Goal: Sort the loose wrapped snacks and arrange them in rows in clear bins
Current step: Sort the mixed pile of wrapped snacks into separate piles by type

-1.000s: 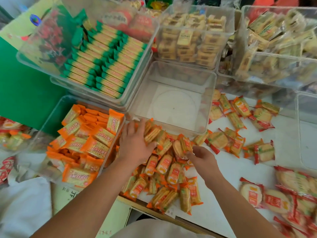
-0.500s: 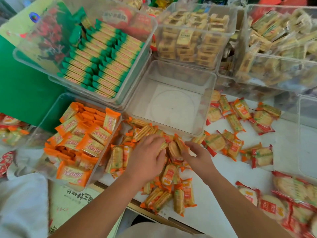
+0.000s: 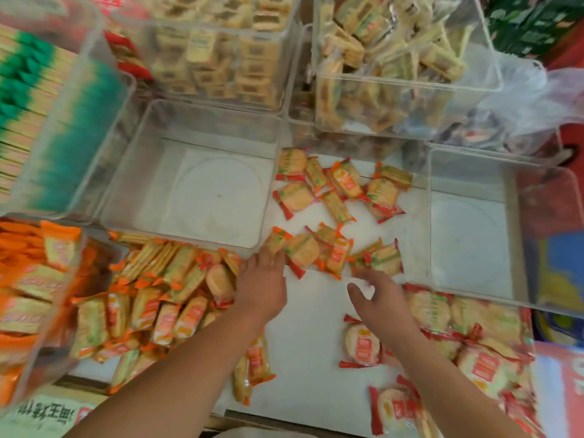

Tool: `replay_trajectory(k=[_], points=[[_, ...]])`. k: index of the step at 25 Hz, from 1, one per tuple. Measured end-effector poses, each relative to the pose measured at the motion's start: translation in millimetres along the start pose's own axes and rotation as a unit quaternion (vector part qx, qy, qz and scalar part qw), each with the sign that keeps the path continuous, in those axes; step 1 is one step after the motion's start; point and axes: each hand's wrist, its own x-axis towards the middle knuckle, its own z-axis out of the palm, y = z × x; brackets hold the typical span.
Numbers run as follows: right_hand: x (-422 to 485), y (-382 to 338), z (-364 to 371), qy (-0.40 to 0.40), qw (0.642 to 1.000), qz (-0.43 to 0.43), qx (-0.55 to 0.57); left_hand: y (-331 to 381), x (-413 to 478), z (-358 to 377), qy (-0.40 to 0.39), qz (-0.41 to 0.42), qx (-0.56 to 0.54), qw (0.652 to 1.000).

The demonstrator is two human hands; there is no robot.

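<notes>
The snacks (image 3: 301, 251) are light, slippery and easy to crush, so pinch a wrapper end. The left grip (image 3: 260, 286) lies flat, touching one. The blurry right grip (image 3: 376, 298) is loosely curled and looks empty.

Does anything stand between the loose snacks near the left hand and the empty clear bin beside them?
Only the side wall of the clear bin; the snacks lie on the table just outside its near right corner. Nothing else visible intervenes.
</notes>
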Motion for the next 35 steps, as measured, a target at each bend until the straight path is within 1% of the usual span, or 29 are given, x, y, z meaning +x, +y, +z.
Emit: replay_trajectory(k=[2, 4, 6, 8, 10, 12, 13, 15, 16, 17, 19, 21, 22, 24, 25, 26, 28, 30, 32, 35], points=[[24, 15, -11, 0.044, 0.994, -0.062, -0.073, 0, 11, 0, 0.018, 0.009, 0.03, 0.999], [50, 24, -16, 0.054, 0.983, -0.106, -0.142, -2, 19, -3, 0.011, 0.005, 0.008, 1.0], [75, 26, -20, 0.015, 0.97, -0.134, -0.202, -1, 23, -6, -0.001, -0.007, -0.033, 0.999], [94, 21, -23, -0.048, 0.954, -0.126, -0.267, 6, 19, -13, 0.016, -0.026, -0.079, 0.996], [110, 18, -25, -0.083, 0.93, -0.124, -0.337, 15, 5, -23, 0.078, -0.048, -0.131, 0.987], [117, 18, -27, -0.104, 0.916, -0.111, -0.371, 31, -8, -27, 0.135, -0.035, -0.186, 0.973], [119, 20, -28, -0.112, 0.911, -0.106, -0.383, 43, -11, -29, 0.128, -0.025, -0.234, 0.964], [119, 23, -27, -0.128, 0.895, -0.116, -0.41, 71, 0, -29, 0.041, -0.024, -0.354, 0.934], [118, 25, -27, -0.136, 0.889, -0.12, -0.421, 82, 11, -23, 0.002, -0.026, -0.376, 0.926], [117, 26, -26, -0.145, 0.885, -0.121, -0.425, 90, 21, -17, -0.011, -0.019, -0.37, 0.929], [116, 28, -25, -0.158, 0.887, -0.114, -0.42, 92, 33, -8, 0.004, -0.006, -0.326, 0.945], [117, 26, -26, -0.137, 0.903, -0.109, -0.392, 83, 39, -3, 0.039, -0.008, -0.288, 0.957], [118, 25, -25, -0.11, 0.921, -0.108, -0.357, 78, 42, -3, 0.052, -0.01, -0.281, 0.958], [120, 22, -27, -0.05, 0.972, -0.073, -0.219, 71, 52, -3, 0.06, -0.003, -0.263, 0.963], [121, 19, -28, -0.025, 0.991, -0.037, -0.127, 72, 58, -2, 0.066, 0.001, -0.236, 0.97], [123, 16, -30, -0.004, 0.999, -0.003, -0.044, 75, 64, -1, 0.075, 0.002, -0.198, 0.977], [121, 10, -35, 0.049, 0.996, 0.026, 0.07, 87, 73, 1, 0.076, -0.01, -0.133, 0.988], [112, 4, -39, 0.091, 0.982, 0.03, 0.162, 102, 76, 5, 0.075, -0.035, -0.101, 0.991], [99, 2, -41, 0.098, 0.972, 0.035, 0.21, 113, 79, 8, 0.088, -0.035, -0.079, 0.992], [77, 2, -42, 0.09, 0.967, 0.039, 0.235, 112, 77, 11, 0.123, 0.034, -0.052, 0.99]])
